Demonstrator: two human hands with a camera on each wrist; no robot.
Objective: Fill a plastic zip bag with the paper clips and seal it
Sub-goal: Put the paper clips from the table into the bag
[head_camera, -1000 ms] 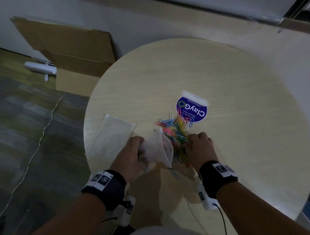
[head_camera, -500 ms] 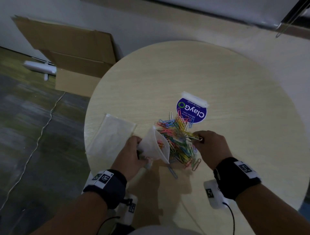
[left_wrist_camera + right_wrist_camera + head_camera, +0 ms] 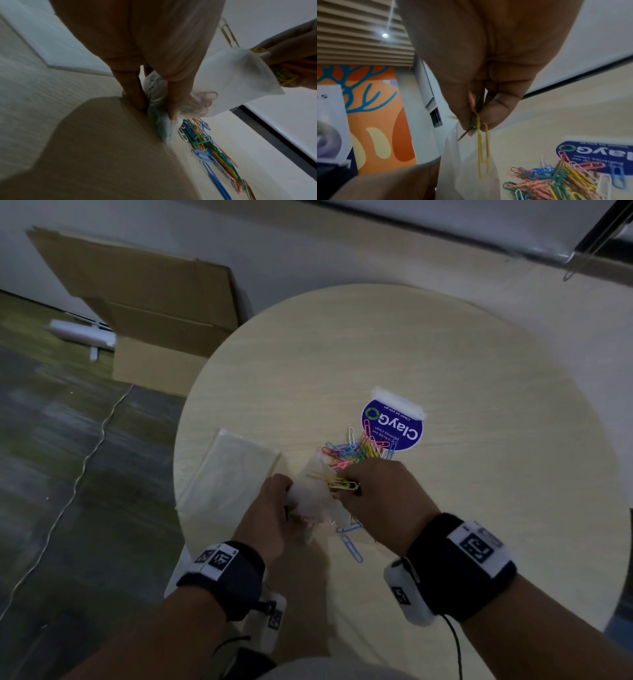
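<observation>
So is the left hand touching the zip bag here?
Touching. The left wrist view shows the left hand pinching the zip bag at its lower end.

My left hand point(image 3: 145, 56) pinches the lower end of the zip bag point(image 3: 231, 81) against the table point(image 3: 51, 101). My right hand point(image 3: 291, 54) holds clips at the bag's mouth. Loose paper clips point(image 3: 211, 152) lie just beyond.

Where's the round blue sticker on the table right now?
In the head view the blue sticker sits on the table just beyond the paper clip pile, ahead of the right hand.
</observation>
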